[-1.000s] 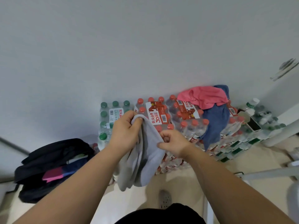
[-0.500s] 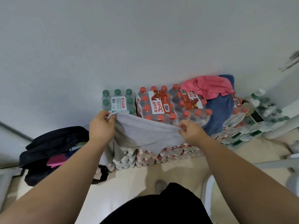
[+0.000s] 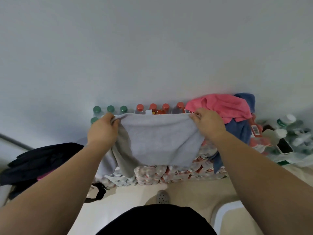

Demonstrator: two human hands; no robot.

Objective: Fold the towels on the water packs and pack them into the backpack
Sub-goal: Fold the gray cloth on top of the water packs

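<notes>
Both hands are closed on the grey towel (image 3: 159, 141). The left hand (image 3: 103, 131) has one top corner bunched in curled fingers, and the right hand (image 3: 209, 123) pinches the opposite top corner. The towel is stretched flat between them, held over the top front of the water packs (image 3: 152, 173). Its lower edge hangs down their front face, and a loose fold trails below the left hand.

Left of the water packs, on the floor: a black backpack (image 3: 42, 160), slumped and partly open, with one strap lying out toward the packs.

On the water packs, left end: green-capped bottles (image 3: 110, 108) show above the towel's edge. Centre: red-capped bottles (image 3: 152, 106), partly covered by the towel.

On the water packs, right end: a pink towel (image 3: 223, 107), crumpled, just beyond the right hand. A blue towel (image 3: 237, 131) lies under it and hangs down the front.

Right of the water packs: a phone (image 3: 284, 146) lies face up on more wrapped bottles.

In front of the water packs: a grey perforated shoe (image 3: 162, 196) on the floor.
</notes>
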